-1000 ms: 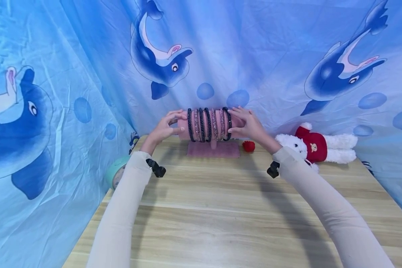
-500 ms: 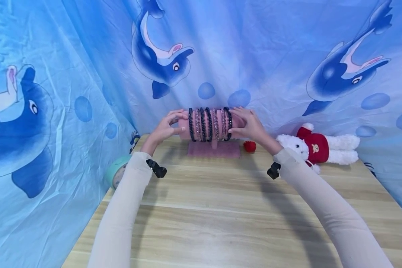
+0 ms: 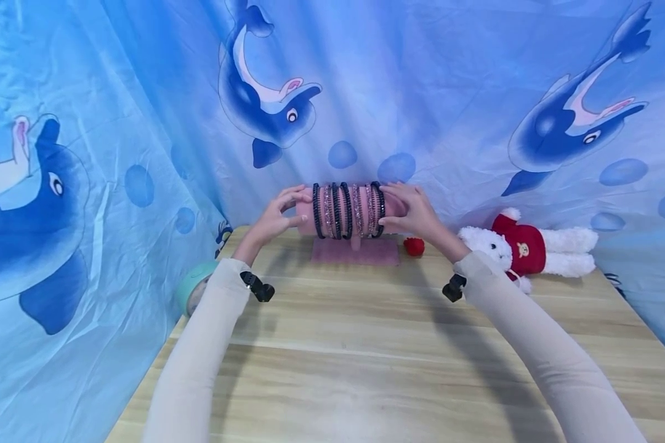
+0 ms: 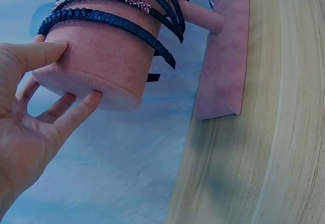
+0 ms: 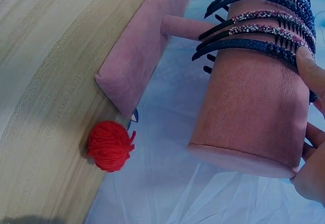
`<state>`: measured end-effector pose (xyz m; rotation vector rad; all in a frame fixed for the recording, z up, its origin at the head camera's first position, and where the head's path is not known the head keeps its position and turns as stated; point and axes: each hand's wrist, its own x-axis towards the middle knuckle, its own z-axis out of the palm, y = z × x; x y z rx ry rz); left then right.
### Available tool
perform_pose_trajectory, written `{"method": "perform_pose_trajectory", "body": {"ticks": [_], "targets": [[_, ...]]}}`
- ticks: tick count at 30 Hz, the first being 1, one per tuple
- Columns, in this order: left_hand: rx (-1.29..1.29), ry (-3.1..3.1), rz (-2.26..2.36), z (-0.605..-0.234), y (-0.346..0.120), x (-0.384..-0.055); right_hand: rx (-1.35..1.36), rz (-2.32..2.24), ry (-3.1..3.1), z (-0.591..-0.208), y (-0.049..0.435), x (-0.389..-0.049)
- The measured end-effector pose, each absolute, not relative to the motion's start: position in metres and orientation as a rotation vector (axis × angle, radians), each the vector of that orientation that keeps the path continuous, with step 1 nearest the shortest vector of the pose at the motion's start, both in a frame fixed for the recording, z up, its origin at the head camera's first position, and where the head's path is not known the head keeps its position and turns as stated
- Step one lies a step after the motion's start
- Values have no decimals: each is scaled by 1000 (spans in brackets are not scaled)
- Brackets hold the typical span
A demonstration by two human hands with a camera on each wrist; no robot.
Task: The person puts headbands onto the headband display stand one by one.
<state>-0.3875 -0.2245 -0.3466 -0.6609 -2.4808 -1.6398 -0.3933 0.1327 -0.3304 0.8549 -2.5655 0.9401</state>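
Observation:
A pink plush stand with a horizontal cylinder (image 3: 306,223) and a flat base (image 3: 379,253) stands at the back of the table. Several dark and pink glittery headbands (image 5: 254,46) are fitted around the cylinder. My left hand (image 3: 273,218) holds its left end; in the left wrist view the thumb (image 4: 45,55) lies on the plush side and other fingertips touch the end face. My right hand (image 3: 419,212) holds the right end. Its thumb (image 5: 311,69) touches the outermost dark headband, and its other fingers are partly hidden behind the cylinder.
A red yarn ball (image 3: 414,247) lies just right of the base. Farther right, a white stuffed toy in a red sweater (image 3: 526,246) lies on its side. At the left table edge sits a mint-green rounded object (image 3: 191,286). A blue dolphin curtain (image 3: 449,80) hangs close behind.
Both hands keep their places at the two ends of the stand. Only the head view has tilted a little, so everything appears slightly lower.

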Motion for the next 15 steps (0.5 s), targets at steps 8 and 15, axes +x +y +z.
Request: {"method": "perform_pose_trajectory", "body": {"ticks": [8, 15], "targets": [[-726, -2425, -1622, -346, -227, -383, 877, 1005, -2520, -328, 133, -391], [-696, -2428, -1625, -338, -224, -376, 926, 1177, -2455, -321, 140, -387]]}}
